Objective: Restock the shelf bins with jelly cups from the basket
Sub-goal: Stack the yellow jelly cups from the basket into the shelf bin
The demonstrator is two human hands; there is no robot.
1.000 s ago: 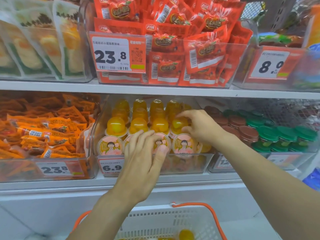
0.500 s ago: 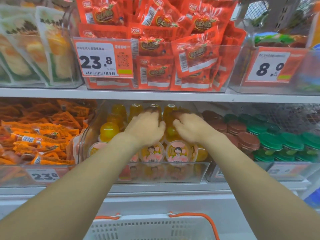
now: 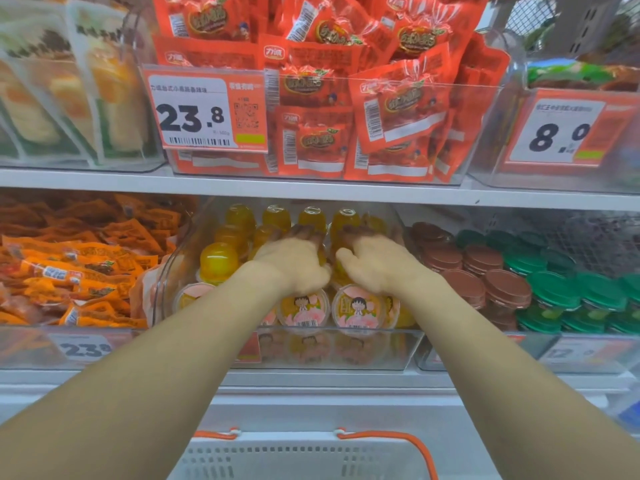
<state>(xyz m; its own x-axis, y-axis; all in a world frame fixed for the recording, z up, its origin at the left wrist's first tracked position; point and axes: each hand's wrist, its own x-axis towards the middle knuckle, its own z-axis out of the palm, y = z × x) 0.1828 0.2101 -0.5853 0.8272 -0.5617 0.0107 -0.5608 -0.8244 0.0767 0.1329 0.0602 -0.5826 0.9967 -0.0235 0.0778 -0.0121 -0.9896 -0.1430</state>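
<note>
Yellow jelly cups (image 3: 218, 261) fill a clear shelf bin (image 3: 329, 351) on the middle shelf, domes up at the back. Cups with cartoon lids (image 3: 358, 308) lean against the front wall. Both my hands are inside the bin, side by side over the middle rows. My left hand (image 3: 294, 261) curls down over a cup, its thumb against the cup's side. My right hand (image 3: 377, 261) curls over the neighbouring cup in the same way. The fingertips of both hands are hidden among the cups. Only the rim of the white basket (image 3: 304, 459) with orange handles shows below my arms.
Right of the jelly bin stands a bin of brown-lidded cups (image 3: 485, 271) and green-lidded cups (image 3: 568, 292). Orange snack packets (image 3: 79, 265) fill the left bin. The upper shelf (image 3: 311, 188) hangs low over the bins, loaded with red packets (image 3: 388, 109).
My left hand left the front-row cups and reached back into the bin beside my right hand. Both hands then moved slightly deeper over the middle rows.
</note>
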